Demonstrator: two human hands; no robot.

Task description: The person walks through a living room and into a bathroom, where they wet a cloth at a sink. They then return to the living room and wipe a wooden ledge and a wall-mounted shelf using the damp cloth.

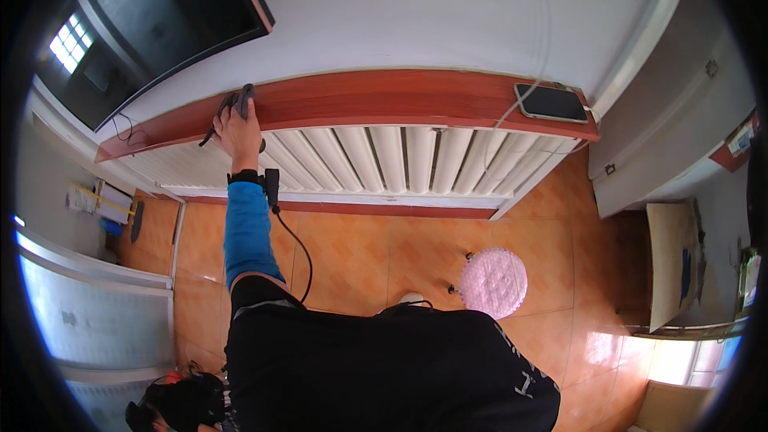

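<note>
My left hand (235,132) grips a dark grey cloth (245,99) at the left part of a red-brown wooden shelf board (372,96). The cloth lies bunched under the fingers, and a strip of it hangs over the board's front edge. Below the board stands a white ribbed radiator (387,159). A black device on a strap (272,183) sits at my left wrist, with a black cable running down from it. My right hand is out of view.
At the shelf's right end lies a smartphone (551,102) with a white cable. A television (174,24) hangs at upper left. A pink-covered round stool (494,283) stands on the orange tiled floor (342,258). Another person (183,399) is low at lower left.
</note>
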